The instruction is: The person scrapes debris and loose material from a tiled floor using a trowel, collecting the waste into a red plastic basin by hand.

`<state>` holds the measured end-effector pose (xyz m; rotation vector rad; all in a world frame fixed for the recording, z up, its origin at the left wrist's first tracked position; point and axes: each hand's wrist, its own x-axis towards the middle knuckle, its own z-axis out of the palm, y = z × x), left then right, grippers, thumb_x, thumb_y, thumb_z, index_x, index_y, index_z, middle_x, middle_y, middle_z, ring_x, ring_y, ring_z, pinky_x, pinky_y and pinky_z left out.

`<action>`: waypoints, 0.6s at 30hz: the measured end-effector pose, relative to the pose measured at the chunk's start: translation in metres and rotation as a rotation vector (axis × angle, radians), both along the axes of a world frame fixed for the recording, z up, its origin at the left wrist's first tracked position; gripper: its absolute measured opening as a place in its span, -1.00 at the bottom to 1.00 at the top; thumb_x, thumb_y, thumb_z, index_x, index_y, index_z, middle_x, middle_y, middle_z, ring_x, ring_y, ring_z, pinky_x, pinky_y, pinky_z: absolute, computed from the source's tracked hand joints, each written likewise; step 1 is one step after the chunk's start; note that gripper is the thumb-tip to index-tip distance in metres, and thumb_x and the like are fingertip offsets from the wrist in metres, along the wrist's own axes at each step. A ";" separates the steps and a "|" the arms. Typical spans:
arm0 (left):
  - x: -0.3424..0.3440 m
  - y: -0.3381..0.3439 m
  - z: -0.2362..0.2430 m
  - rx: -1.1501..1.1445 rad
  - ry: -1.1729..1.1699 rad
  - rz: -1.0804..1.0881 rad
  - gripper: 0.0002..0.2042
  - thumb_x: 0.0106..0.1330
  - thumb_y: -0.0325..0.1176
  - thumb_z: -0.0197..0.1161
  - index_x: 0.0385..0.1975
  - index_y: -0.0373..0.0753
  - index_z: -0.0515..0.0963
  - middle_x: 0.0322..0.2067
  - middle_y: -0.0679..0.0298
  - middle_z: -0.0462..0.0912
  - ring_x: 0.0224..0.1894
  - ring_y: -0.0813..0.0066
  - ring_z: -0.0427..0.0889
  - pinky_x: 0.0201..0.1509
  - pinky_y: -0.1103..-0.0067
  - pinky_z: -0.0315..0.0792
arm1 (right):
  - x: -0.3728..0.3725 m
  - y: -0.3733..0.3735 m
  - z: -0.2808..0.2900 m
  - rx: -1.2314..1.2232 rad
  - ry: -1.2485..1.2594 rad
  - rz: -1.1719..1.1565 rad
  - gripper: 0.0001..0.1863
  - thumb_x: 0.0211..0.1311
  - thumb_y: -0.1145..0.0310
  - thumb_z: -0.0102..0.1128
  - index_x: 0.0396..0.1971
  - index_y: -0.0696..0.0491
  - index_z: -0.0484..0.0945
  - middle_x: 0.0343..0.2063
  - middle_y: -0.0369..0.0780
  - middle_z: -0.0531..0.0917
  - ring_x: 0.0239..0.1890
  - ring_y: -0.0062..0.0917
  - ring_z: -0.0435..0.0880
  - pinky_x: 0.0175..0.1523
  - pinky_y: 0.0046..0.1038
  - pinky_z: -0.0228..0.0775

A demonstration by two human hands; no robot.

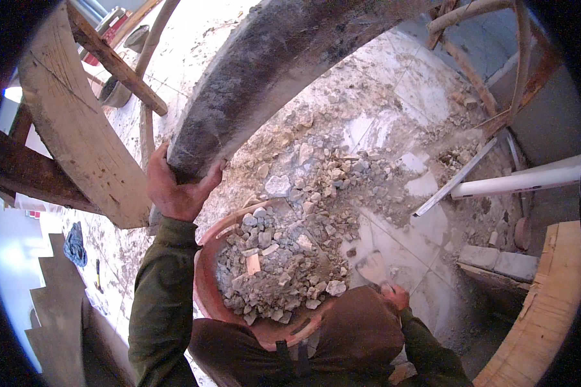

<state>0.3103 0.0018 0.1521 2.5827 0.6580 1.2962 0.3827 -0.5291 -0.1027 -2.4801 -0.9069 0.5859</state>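
Note:
My left hand (182, 187) grips the lower end of a large dark grey, dust-covered board (252, 77), which runs up and right out of view. Below it a reddish plastic basin (210, 271) is heaped with broken rubble (271, 271). My right hand (394, 297), low at the right beside my knee, holds a scraper (371, 267) with its flat blade on the dusty white tiles (407, 245), just right of the basin. Loose chunks and grit (332, 171) lie spread over the floor above the basin.
Wooden planks and poles (90, 142) stand at upper left, more poles (471, 77) at upper right. A metal bar (455, 177), white pipe (516, 177), pale blocks (497, 261) and a wooden board (539, 309) line the right. Concrete steps (55, 303) descend at lower left, near a dark bag (74, 245).

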 end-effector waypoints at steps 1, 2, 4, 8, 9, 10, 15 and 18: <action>-0.001 -0.001 0.005 0.031 0.021 0.044 -0.32 -0.28 -0.13 0.49 -0.16 -0.35 0.34 -0.31 0.05 0.45 -0.27 0.16 0.50 -0.18 0.41 0.39 | -0.006 -0.008 0.003 -0.070 0.108 -0.129 -0.74 0.04 0.17 0.08 -0.37 0.03 0.55 -0.46 -0.05 0.59 -0.43 -0.12 0.56 -0.34 -0.22 0.39; -0.001 -0.003 0.005 0.026 0.027 0.043 -0.32 -0.28 -0.13 0.49 -0.16 -0.35 0.34 -0.31 0.05 0.45 -0.27 0.16 0.50 -0.18 0.41 0.39 | -0.010 -0.015 0.004 -0.148 0.215 -0.262 -0.73 0.03 0.14 0.09 -0.41 0.03 0.55 -0.48 -0.05 0.58 -0.44 -0.12 0.55 -0.36 -0.21 0.39; 0.002 -0.008 0.007 0.016 0.033 0.044 -0.33 -0.29 -0.16 0.49 -0.16 -0.35 0.35 -0.32 0.06 0.46 -0.29 0.19 0.51 -0.20 0.45 0.40 | -0.007 0.016 -0.006 -0.181 0.243 -0.293 -0.73 0.03 0.13 0.09 -0.43 0.02 0.55 -0.49 -0.05 0.58 -0.44 -0.12 0.55 -0.37 -0.20 0.38; 0.002 -0.007 0.010 -0.038 0.034 0.023 -0.34 -0.29 -0.18 0.49 -0.17 -0.35 0.34 -0.33 0.08 0.46 -0.29 0.22 0.51 -0.20 0.46 0.40 | 0.034 0.143 -0.026 -0.048 0.268 -0.143 -0.63 0.07 0.07 0.01 -0.47 0.12 0.53 -0.51 0.04 0.52 -0.39 -0.01 0.47 -0.32 -0.14 0.30; 0.002 -0.004 0.009 -0.021 0.021 0.015 -0.34 -0.29 -0.17 0.49 -0.17 -0.35 0.34 -0.34 0.08 0.46 -0.30 0.22 0.51 -0.21 0.46 0.40 | 0.046 0.171 -0.030 0.124 0.164 0.006 -0.61 0.07 0.05 0.01 -0.49 0.13 0.52 -0.51 0.06 0.51 -0.38 0.00 0.47 -0.31 -0.13 0.29; 0.001 -0.002 0.007 -0.003 0.011 0.008 -0.33 -0.29 -0.16 0.49 -0.17 -0.35 0.34 -0.34 0.08 0.45 -0.30 0.23 0.51 -0.21 0.45 0.41 | 0.054 0.196 -0.036 0.160 0.154 0.032 -0.58 0.06 0.03 0.01 -0.50 0.15 0.51 -0.50 0.07 0.50 -0.38 -0.01 0.48 -0.30 -0.12 0.29; -0.004 0.007 -0.004 0.017 0.015 0.031 -0.29 -0.32 -0.12 0.49 -0.16 -0.35 0.32 -0.32 0.05 0.44 -0.30 0.19 0.50 -0.22 0.43 0.41 | 0.072 0.265 -0.018 0.129 0.300 -0.070 -0.50 0.05 -0.03 0.03 -0.52 0.21 0.49 -0.46 0.11 0.50 -0.31 -0.09 0.52 -0.24 -0.15 0.30; -0.003 0.003 0.002 0.066 0.025 0.034 -0.26 -0.34 -0.09 0.50 -0.15 -0.34 0.30 -0.32 0.04 0.43 -0.29 0.15 0.49 -0.22 0.41 0.40 | 0.073 0.263 -0.027 0.111 0.332 -0.017 -0.47 0.06 -0.09 -0.03 -0.42 0.17 0.51 -0.43 0.06 0.54 -0.31 -0.12 0.53 -0.18 -0.20 0.34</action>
